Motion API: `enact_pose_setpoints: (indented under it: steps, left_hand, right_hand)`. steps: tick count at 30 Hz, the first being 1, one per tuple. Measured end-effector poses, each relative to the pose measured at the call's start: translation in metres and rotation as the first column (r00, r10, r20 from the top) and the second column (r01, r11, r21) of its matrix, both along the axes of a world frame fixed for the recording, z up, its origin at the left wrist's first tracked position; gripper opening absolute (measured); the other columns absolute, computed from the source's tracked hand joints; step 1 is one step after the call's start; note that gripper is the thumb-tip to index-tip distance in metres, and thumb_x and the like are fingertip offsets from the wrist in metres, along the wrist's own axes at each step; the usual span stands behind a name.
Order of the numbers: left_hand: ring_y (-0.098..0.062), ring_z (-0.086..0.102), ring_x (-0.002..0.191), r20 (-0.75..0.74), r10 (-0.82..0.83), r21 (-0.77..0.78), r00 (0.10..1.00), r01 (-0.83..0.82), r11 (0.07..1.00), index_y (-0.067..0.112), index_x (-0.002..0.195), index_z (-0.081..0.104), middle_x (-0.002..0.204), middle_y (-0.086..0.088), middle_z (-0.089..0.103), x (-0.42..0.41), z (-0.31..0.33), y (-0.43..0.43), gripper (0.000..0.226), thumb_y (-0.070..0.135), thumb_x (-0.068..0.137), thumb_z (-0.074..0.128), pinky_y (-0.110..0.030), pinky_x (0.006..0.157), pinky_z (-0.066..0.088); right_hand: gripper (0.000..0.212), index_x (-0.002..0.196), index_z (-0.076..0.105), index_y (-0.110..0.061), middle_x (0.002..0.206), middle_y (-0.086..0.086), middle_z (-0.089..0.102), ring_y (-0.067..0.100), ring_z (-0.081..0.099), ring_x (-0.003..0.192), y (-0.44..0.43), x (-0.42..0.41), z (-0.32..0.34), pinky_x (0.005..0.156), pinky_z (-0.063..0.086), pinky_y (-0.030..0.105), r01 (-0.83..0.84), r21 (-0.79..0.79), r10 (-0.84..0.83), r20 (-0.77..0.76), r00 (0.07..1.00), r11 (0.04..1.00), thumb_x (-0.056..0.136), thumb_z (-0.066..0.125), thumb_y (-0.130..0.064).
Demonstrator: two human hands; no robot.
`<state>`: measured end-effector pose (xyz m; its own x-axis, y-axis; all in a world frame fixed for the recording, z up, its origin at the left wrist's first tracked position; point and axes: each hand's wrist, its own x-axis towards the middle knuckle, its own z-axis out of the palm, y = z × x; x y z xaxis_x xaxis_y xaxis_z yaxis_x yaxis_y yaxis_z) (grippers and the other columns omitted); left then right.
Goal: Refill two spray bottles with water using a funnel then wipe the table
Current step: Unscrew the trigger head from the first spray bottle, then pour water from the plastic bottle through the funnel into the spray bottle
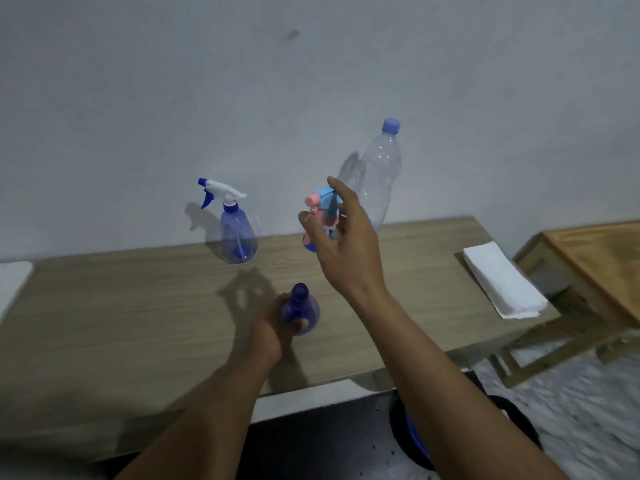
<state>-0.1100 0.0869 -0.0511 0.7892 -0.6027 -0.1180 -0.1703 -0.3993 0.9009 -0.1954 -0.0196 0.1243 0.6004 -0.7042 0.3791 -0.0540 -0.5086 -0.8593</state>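
1. Left hand point(273, 327): lying nearest, low over the wooden table point(138, 306), fingers curling round the belly of the dark blue bottle point(304, 306) and gripping it. The bottle is standing upright on the table with its neck bare and uncapped, rising above the grip.

2. Right hand point(346, 251): hovering higher and farther back, above and beyond the blue bottle and apart from it. Thumb and fingers are pinching the pink and light blue trigger head point(327, 200), which is sticking up out of the grip on the thumb side. A pink and blue part is showing below the thumb; whether it belongs to the head cannot be told.

3. Folded white paper towel point(502, 282): lying on the table's right end, well apart from both hands.

4. Second spray bottle point(238, 233): clear blue, white and blue trigger fitted, standing upright at the table's far edge, left of the right hand.

5. Clear water bottle point(381, 174): blue cap on, standing behind the right hand, against the grey wall point(311, 81).

6. Wooden frame point(595, 258): standing beyond the table's right end.
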Motion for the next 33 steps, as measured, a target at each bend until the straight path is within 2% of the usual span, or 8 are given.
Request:
enact_pose_setpoints:
  steps: [2, 4, 9, 14, 20, 23, 26, 33]
  left_hand:
    - [-0.004, 0.062, 0.081, 0.058, -0.047, 0.018, 0.997, 0.046, 0.999, 0.026, 0.101, 0.064, 0.088, 0.016, 0.067, 0.0, -0.001, 0.002, 0.03, 0.002, 0.084, 0.071, -0.009, 0.061, 0.052]
    - [-0.013, 0.062, 0.087, 0.009, -0.046, -0.037, 0.999, 0.047, 0.998, 0.029, 0.101, 0.064, 0.084, 0.017, 0.068, -0.002, -0.001, 0.001, 0.036, 0.003, 0.08, 0.075, -0.023, 0.069, 0.053]
    - [-0.016, 0.067, 0.081, 0.065, -0.013, -0.045, 0.998, 0.016, 0.999, 0.029, 0.099, 0.067, 0.077, 0.018, 0.067, -0.006, 0.0, 0.003, 0.036, 0.01, 0.072, 0.081, -0.018, 0.062, 0.041]
    - [0.006, 0.064, 0.079, 0.043, -0.023, -0.085, 0.999, 0.027, 0.996, 0.045, 0.1, 0.06, 0.084, 0.023, 0.069, -0.006, 0.001, 0.004, 0.049, 0.012, 0.07, 0.082, -0.01, 0.067, 0.043]
    - [0.023, 0.055, 0.078, 0.124, -0.003, -0.024, 0.992, 0.006, 1.0, 0.043, 0.105, 0.054, 0.081, 0.028, 0.062, -0.013, 0.005, 0.003, 0.046, 0.019, 0.075, 0.08, 0.001, 0.062, 0.038]
    - [0.018, 0.055, 0.081, 0.159, -0.007, 0.055, 0.987, -0.002, 0.998, 0.054, 0.104, 0.048, 0.087, 0.03, 0.061, -0.016, 0.008, 0.003, 0.045, 0.034, 0.076, 0.076, -0.007, 0.064, 0.035]
    - [0.013, 0.056, 0.088, 0.194, -0.017, 0.089, 0.981, -0.001, 0.996, 0.066, 0.105, 0.043, 0.096, 0.031, 0.061, -0.017, 0.001, 0.003, 0.044, 0.045, 0.077, 0.07, -0.016, 0.072, 0.04]
    - [0.0, 0.062, 0.104, 0.234, 0.045, 0.0, 0.971, -0.046, 0.999, 0.054, 0.123, 0.048, 0.112, 0.023, 0.064, -0.017, -0.021, -0.001, 0.05, 0.042, 0.078, 0.066, -0.041, 0.089, 0.053]
  right_hand:
    - [0.06, 0.147, 0.039, -0.041, 0.12, -0.006, 0.058, 0.0, 0.057, 0.102, -0.007, -0.003, 0.004, 0.076, 0.044, 0.005, 0.044, -0.039, -0.047, -0.064, 0.997, 0.998, 0.094, 0.065, -0.048]
    - [0.062, 0.152, 0.036, -0.037, 0.127, -0.002, 0.058, 0.006, 0.057, 0.108, -0.015, -0.009, -0.002, 0.085, 0.046, 0.015, 0.055, -0.065, -0.066, -0.177, 0.982, 0.996, 0.096, 0.063, -0.044]
    - [0.065, 0.156, 0.031, -0.032, 0.129, 0.013, 0.05, 0.032, 0.057, 0.112, -0.026, -0.027, -0.064, 0.092, 0.049, 0.036, -0.023, -0.099, -0.035, -0.546, 0.837, 0.995, 0.098, 0.06, -0.032]
    - [0.062, 0.158, 0.025, -0.025, 0.13, 0.016, 0.048, 0.036, 0.056, 0.115, -0.032, -0.041, -0.139, 0.097, 0.048, 0.044, -0.063, -0.127, -0.066, -0.808, 0.586, 0.99, 0.102, 0.052, -0.034]
    - [0.063, 0.16, 0.016, -0.016, 0.158, 0.02, 0.029, 0.033, 0.024, 0.148, -0.03, -0.056, -0.185, 0.119, 0.024, 0.049, -0.25, -0.272, -0.129, -0.874, 0.469, 0.929, 0.106, 0.042, -0.035]
    - [0.067, 0.162, 0.011, -0.018, 0.166, 0.019, 0.012, 0.034, 0.006, 0.155, -0.029, -0.057, -0.188, 0.124, 0.011, 0.052, -0.249, -0.272, -0.124, -0.866, 0.485, 0.93, 0.106, 0.036, -0.046]
    - [0.07, 0.16, 0.019, -0.018, 0.165, 0.019, 0.018, 0.035, 0.01, 0.154, -0.031, -0.057, -0.186, 0.125, 0.011, 0.049, -0.196, -0.256, -0.094, -0.801, 0.591, 0.947, 0.103, 0.037, -0.054]
    - [0.06, 0.147, 0.041, -0.002, 0.145, 0.02, 0.049, 0.034, 0.042, 0.137, -0.077, -0.009, -0.18, 0.111, 0.04, 0.045, -0.081, -0.214, -0.052, -0.549, 0.834, 0.973, 0.101, 0.052, -0.038]
